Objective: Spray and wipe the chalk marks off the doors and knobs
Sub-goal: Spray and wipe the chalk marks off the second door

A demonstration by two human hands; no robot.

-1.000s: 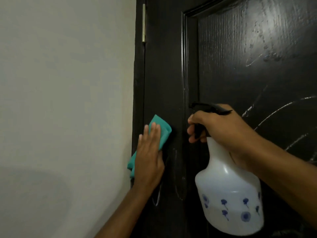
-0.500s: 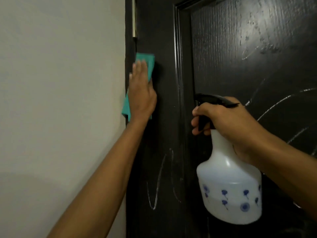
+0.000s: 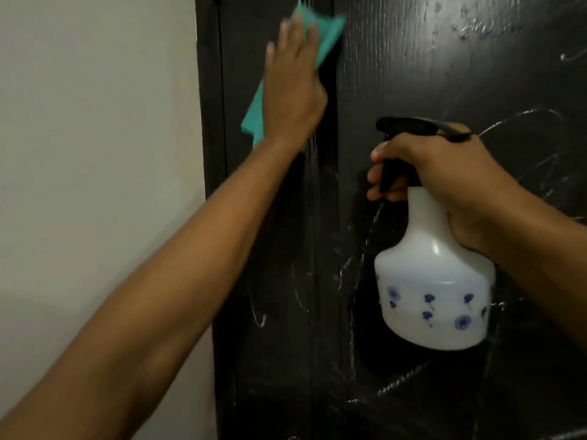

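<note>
No readable text, labels, brands or numbers anywhere; the white spray bottle [image 3: 434, 281] carries only small blue flower prints.

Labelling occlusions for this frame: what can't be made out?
Head view only:
- Teal cleaning cloth: mostly under the flat left hand, motion-blurred.
- White flower-printed spray bottle: neck and trigger covered by the right hand's grip.
- Black wooden door: knob out of frame.

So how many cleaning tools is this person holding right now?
2. A teal cloth is pressed flat against the dark door under the left hand, up high. A white spray bottle is gripped by the right hand, lower right.
</note>
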